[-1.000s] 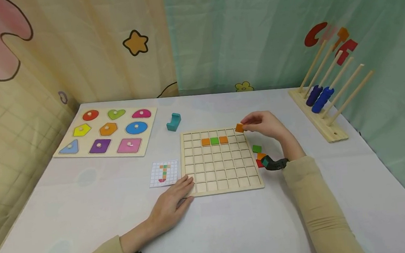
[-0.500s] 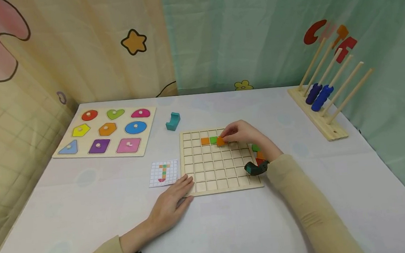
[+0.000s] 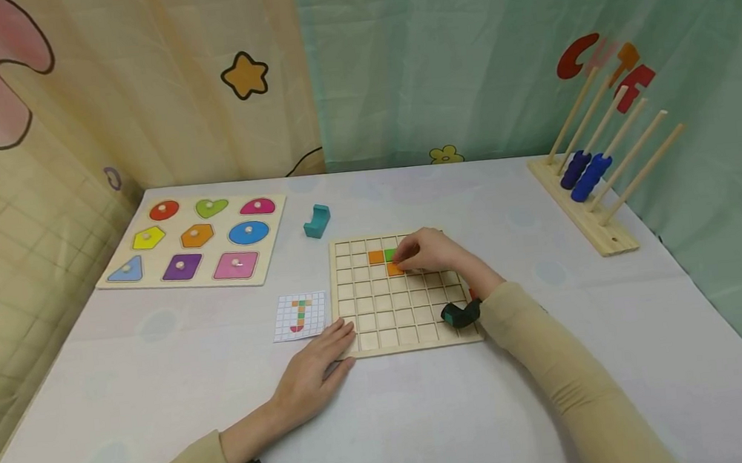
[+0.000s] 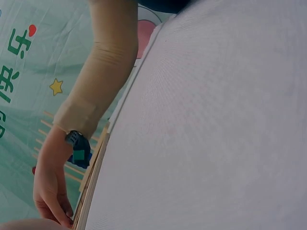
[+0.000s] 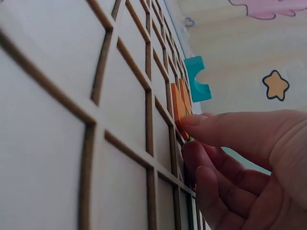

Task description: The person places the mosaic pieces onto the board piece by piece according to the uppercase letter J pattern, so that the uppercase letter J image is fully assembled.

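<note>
The wooden grid board [image 3: 386,319] lies on the table. My right hand [image 3: 432,250] is over its upper part, with thumb and fingertips pinching an orange square tile [image 3: 394,269] at a cell just below the green tile [image 3: 390,255]. Left of the green one sits another orange tile [image 3: 376,257]; anything right of it is hidden by the hand. In the right wrist view the pinched tile [image 5: 178,105] stands tilted to the board. My left hand [image 3: 313,377] rests with extended fingers on the board's near left corner.
A pattern card [image 3: 281,325] lies left of the board. Behind it are a teal curved block [image 3: 318,222] and a shape puzzle board [image 3: 216,264]. A peg rack [image 3: 613,242] with blue pieces stands at the right. My right forearm mostly covers loose tiles beside the board.
My right hand has carried the orange tile left from the board's far right corner to the cell below the green tile. The left hand has stayed in place.
</note>
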Available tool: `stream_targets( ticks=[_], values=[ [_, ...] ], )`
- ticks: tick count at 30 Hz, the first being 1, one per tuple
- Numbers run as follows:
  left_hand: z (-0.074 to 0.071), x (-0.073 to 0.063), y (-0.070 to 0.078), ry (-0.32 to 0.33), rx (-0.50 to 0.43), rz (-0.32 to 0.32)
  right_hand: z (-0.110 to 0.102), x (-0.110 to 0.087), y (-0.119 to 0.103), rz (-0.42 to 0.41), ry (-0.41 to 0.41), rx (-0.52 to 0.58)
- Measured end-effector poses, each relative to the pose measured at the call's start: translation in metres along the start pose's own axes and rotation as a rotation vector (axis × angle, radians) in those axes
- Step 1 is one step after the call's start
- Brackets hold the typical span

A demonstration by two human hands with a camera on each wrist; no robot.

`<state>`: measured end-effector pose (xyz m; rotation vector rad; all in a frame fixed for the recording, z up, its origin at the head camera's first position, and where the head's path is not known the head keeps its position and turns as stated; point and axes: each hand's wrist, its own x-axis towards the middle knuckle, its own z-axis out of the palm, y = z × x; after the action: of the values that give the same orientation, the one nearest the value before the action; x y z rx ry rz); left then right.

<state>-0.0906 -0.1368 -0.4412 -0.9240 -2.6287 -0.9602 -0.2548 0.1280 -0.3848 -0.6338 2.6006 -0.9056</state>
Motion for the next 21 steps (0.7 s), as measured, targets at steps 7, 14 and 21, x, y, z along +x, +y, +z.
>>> stream_targets(
  ticks=[7, 14, 21],
  values=[
    [0.0, 0.0, 0.0, 0.003, -0.001, 0.005, -0.015, -0.015, 0.003, -0.02, 0.07, 0.064],
    [0.0, 0.0, 0.0, 0.004, 0.003, 0.006, -0.035, -0.035, 0.016, -0.05, 0.128, 0.11],
    [0.0, 0.001, 0.0, 0.009, -0.004, 0.014, -0.05, -0.057, 0.036, -0.015, 0.177, 0.141]
  ],
)
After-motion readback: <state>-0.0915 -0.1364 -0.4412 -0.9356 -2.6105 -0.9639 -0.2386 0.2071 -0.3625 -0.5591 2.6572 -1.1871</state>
